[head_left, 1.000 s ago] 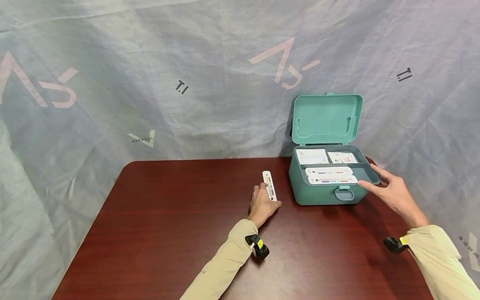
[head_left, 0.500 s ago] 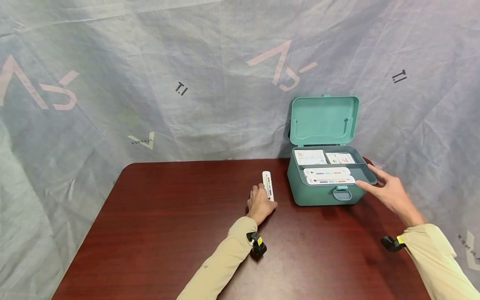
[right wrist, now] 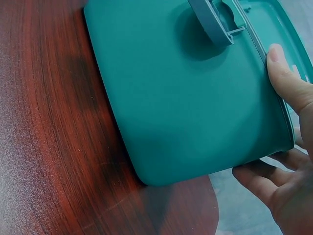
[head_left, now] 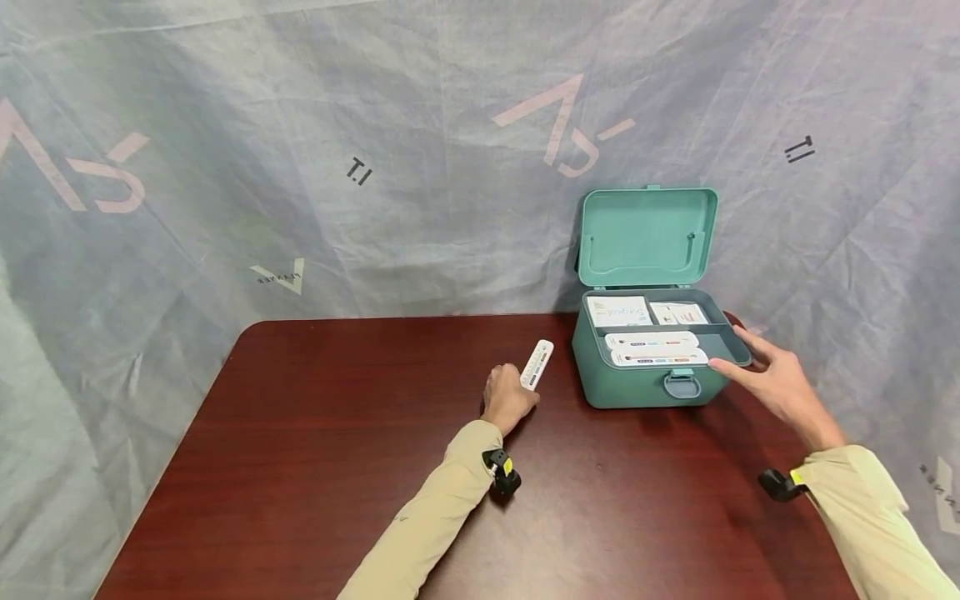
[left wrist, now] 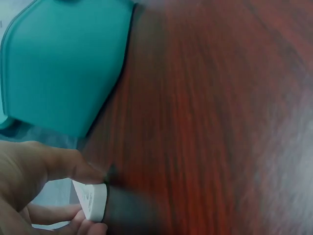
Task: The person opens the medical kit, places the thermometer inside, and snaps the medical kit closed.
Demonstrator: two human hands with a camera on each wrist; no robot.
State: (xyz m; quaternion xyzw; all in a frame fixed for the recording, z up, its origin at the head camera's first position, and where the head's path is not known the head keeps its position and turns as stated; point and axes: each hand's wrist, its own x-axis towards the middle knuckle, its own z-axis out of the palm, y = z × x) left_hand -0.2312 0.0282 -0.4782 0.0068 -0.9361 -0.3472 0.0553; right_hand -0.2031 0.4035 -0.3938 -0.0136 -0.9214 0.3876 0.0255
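My left hand [head_left: 507, 398] pinches a slim white thermometer [head_left: 537, 365] between thumb and fingers, just left of a teal medicine box. Its far end points away and to the right; in the left wrist view the near end of the thermometer [left wrist: 96, 201] shows close over the table. The medicine box [head_left: 630, 387] stands with its lid [head_left: 648, 237] raised. Its front right corner is gripped by my right hand [head_left: 780, 385], the thumb at the front rim and the fingers along the right side. Two similar thermometers [head_left: 651, 340] lie in the front compartment.
In the back compartments of the box sit a white carton [head_left: 618, 312] printed "Surgical" and several small white packets [head_left: 678, 313]. A latch [head_left: 682, 385] hangs on the box front. The dark red table [head_left: 337, 400] ends at a grey cloth backdrop [head_left: 420, 208].
My left hand has drawn a little to the left with the thermometer, whose far end has swung from leaning left to leaning right. The right hand keeps its hold on the box.
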